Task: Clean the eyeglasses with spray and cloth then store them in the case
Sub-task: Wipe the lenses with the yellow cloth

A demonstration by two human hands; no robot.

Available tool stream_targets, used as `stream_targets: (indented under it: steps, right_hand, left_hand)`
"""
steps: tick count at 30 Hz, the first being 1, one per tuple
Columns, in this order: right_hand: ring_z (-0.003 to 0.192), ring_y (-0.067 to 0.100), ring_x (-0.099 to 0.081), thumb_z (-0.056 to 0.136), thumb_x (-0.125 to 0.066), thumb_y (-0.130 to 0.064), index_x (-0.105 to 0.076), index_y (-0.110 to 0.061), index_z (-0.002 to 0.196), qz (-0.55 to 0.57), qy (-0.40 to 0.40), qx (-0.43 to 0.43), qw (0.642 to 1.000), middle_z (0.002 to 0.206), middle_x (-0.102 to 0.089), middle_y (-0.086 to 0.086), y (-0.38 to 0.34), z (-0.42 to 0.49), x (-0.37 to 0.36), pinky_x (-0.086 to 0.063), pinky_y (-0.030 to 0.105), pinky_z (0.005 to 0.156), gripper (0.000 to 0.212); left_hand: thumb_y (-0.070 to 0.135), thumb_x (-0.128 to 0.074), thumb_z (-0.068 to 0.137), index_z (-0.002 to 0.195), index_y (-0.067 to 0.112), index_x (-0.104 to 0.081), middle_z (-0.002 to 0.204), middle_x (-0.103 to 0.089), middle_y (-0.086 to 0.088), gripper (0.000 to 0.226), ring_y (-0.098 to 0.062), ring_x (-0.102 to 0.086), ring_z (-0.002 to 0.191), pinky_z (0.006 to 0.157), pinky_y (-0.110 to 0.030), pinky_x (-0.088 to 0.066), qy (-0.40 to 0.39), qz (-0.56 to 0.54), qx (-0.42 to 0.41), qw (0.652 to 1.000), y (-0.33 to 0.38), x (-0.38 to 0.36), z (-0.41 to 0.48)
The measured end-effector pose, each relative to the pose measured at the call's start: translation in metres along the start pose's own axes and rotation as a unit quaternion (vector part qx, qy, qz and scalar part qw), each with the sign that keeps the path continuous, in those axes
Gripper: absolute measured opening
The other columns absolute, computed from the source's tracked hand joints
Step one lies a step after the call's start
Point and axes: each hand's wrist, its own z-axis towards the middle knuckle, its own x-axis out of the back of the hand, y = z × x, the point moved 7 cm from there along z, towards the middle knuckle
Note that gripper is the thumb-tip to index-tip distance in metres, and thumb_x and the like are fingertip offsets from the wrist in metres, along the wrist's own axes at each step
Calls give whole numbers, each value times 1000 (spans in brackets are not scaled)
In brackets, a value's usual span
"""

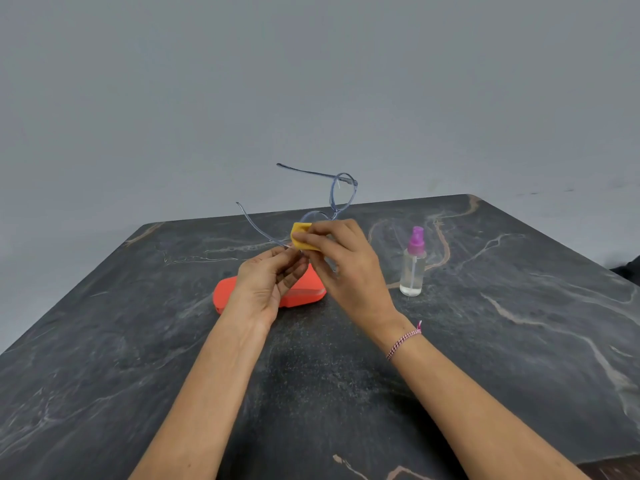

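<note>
Clear blue-grey eyeglasses (343,192) are held up above the dark table, tilted on end with both arms unfolded and pointing left. My left hand (266,282) pinches the frame at the lower hinge. My right hand (346,265) presses a small yellow cloth (301,235) against the lower lens, which the cloth and fingers mostly hide. The orange case (304,292) lies shut on the table just behind my hands, partly covered by them. A clear spray bottle (412,268) with a purple nozzle stands upright to the right of my right hand.
The dark marbled table (519,323) reaches to a far edge near the grey wall (311,81). A dark object (628,270) shows at the right border. My right wrist wears a pink and white braided bracelet (403,341).
</note>
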Motion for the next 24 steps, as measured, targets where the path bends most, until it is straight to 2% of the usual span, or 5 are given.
stream_targets:
  steps: [6,13,16,19,24]
  right_hand:
    - [98,18,-58,85,-63,-4,-67,-4,109,18,80,-73,994,104,-61,7,13,5,23,-45,13,89,24]
    - [96,19,-52,84,-60,-5,-67,-4,107,10,-12,18,1000,106,-49,-2,-2,1,2,-43,19,88,24]
    - [95,20,-54,86,-59,-6,-67,-4,108,-9,20,-14,1000,106,-47,-2,5,5,11,-46,19,84,24]
    - [94,15,-54,86,-62,-3,-66,-4,110,-11,61,-82,995,102,-57,9,20,6,24,-41,7,84,24]
    - [97,14,-55,82,-65,-3,-67,-3,104,1,41,-46,998,100,-61,10,9,4,18,-43,13,88,22]
  left_hand:
    - [-2,-58,85,68,1,-56,57,-69,-7,17,-6,-67,54,51,-12,-53,-12,11,15,1000,-4,-4,0]
    - [-4,-53,87,70,1,-55,50,-64,-1,19,-4,-63,49,52,-13,-53,-14,22,4,1000,-1,0,3]
    - [-3,-58,85,71,0,-56,53,-66,-3,14,-5,-66,52,51,-12,-52,-14,41,-2,999,0,0,4]
    - [-3,-60,83,72,-1,-58,60,-67,-8,11,-7,-68,57,51,-12,-52,-10,42,-2,999,-2,0,4]
    - [-1,-59,85,73,0,-58,56,-68,-5,12,-5,-67,54,51,-12,-52,-18,36,0,999,-1,-2,2]
